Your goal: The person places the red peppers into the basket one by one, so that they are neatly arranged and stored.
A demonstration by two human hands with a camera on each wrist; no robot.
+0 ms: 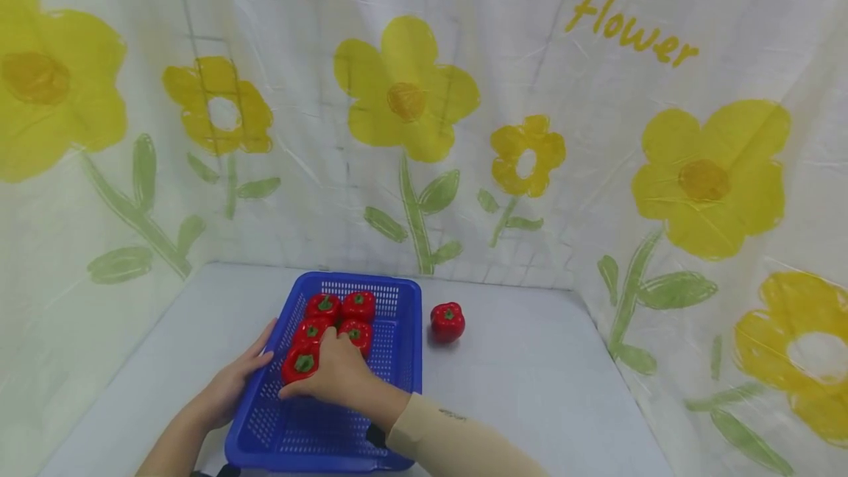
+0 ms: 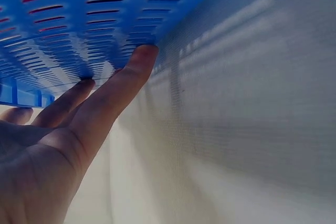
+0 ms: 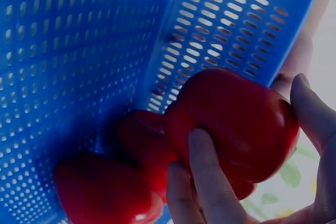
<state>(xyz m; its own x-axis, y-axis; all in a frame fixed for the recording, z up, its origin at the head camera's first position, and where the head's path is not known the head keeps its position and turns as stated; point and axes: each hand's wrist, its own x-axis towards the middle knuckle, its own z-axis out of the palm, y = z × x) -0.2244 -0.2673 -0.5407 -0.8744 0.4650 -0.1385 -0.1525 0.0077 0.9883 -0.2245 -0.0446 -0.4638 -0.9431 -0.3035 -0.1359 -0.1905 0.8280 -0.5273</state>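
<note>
A blue slotted basket (image 1: 311,433) stands on the white table, with several red bell peppers in its far half. My right hand (image 1: 318,370) reaches into the basket and grips the nearest pepper (image 1: 301,364). In the right wrist view its fingers (image 3: 207,171) and thumb curl round that pepper (image 3: 226,108), with two more peppers (image 3: 105,192) lying below it against the basket wall (image 3: 79,51). My left hand (image 1: 258,348) lies flat against the basket's left outer wall. In the left wrist view its fingers (image 2: 121,82) are straight and press on the slotted wall (image 2: 79,14).
One more red pepper (image 1: 447,321) sits on the table just right of the basket's far corner. A flower-printed curtain (image 1: 411,131) closes the back and both sides. The white tabletop (image 1: 543,374) stretches right of the basket.
</note>
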